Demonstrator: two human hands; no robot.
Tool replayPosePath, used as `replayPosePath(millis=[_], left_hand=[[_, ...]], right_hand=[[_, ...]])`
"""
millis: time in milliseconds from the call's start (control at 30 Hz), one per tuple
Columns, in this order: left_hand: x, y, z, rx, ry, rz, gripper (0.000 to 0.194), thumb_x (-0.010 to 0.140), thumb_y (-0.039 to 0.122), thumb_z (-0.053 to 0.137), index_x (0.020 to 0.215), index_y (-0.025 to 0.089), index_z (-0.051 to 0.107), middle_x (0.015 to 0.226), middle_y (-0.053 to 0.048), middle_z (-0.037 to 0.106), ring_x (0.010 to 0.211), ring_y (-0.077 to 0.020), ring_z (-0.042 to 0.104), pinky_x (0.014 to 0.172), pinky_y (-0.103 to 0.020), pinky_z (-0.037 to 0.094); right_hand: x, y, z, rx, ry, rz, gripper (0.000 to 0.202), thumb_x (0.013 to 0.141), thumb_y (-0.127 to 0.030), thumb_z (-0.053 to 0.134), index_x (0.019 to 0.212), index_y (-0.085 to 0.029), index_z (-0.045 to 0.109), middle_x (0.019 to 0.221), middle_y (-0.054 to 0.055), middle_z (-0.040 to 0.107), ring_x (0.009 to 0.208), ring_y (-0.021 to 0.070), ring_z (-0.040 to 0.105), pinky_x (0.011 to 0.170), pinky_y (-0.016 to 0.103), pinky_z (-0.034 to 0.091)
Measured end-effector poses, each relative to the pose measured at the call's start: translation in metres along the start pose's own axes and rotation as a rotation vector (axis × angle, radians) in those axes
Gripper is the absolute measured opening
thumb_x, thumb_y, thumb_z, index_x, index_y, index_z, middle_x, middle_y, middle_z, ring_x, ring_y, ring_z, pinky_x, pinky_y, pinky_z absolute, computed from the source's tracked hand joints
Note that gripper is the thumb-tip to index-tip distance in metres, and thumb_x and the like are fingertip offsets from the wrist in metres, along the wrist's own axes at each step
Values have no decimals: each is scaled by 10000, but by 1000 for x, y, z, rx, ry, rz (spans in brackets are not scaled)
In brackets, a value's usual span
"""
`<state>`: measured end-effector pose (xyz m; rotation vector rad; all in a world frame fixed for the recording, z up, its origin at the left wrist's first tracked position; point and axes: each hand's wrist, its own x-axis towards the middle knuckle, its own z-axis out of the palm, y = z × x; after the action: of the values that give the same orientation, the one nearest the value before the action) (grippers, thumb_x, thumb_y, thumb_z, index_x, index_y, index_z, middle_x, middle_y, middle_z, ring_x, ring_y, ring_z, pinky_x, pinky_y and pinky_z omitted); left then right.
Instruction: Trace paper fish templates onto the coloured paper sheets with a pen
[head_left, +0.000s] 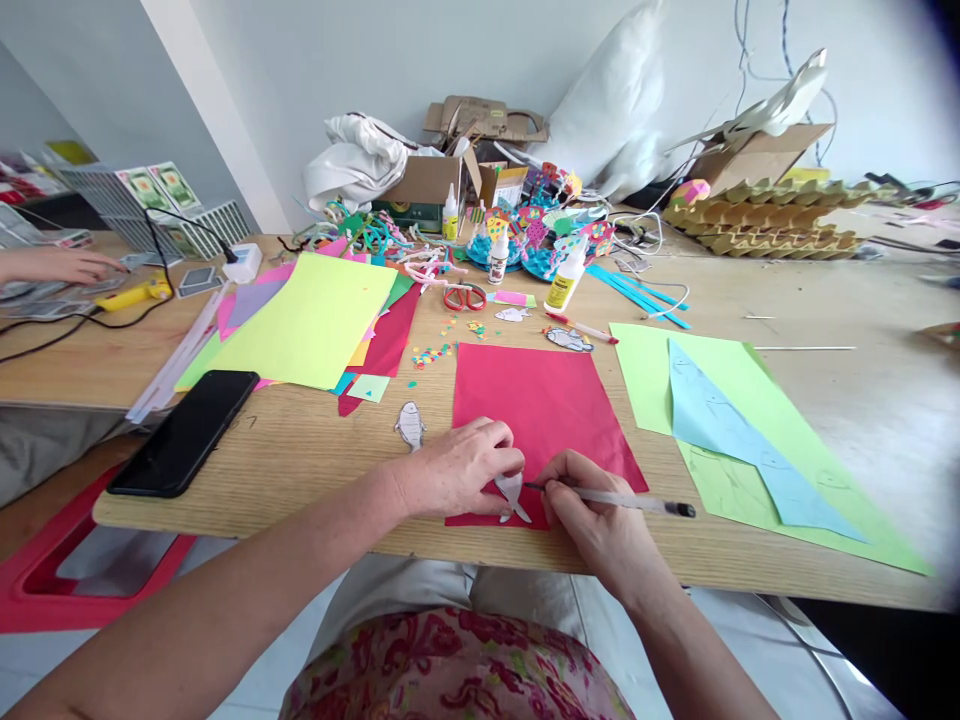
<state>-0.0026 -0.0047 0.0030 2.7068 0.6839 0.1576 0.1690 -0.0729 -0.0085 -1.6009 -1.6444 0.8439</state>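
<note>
A sheet of red paper [541, 400] lies before me at the table edge. On its near part is a small white paper fish [510, 490], its tail toward me. My left hand [469, 470] holds this fish down, fingers curled, covering part of it. In my right hand [592, 505] is a pen [622, 497] with a pale barrel and a dark end, its tip at the fish's right edge. Another paper fish cutout [410, 426] lies left of the red sheet. Beyond the sheet are a white fish cutout [513, 314] and a darker, patterned one [568, 339].
Stacked coloured paper [300, 320] and a black phone [184, 433] lie left. Green paper [720, 480] with a blue piece [739, 430] lies right. Glue bottles [566, 275], red scissors [465, 296] and a red pen [581, 328] are beyond. Another person's hand [71, 266] is far left.
</note>
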Motion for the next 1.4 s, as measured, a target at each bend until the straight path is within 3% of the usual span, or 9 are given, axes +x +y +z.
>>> replayPosePath(millis=[1400], left_hand=[[-3,0,7,-1,25,-33,260,749,303,682,931,158,566,1030,-59,498,967,-200,489,839,-301,417]], right_hand=[[16,7,6,74,80,-16,97,677,-189,401,598,-209,454,483,-47,459,456,108,378,448,232,288]])
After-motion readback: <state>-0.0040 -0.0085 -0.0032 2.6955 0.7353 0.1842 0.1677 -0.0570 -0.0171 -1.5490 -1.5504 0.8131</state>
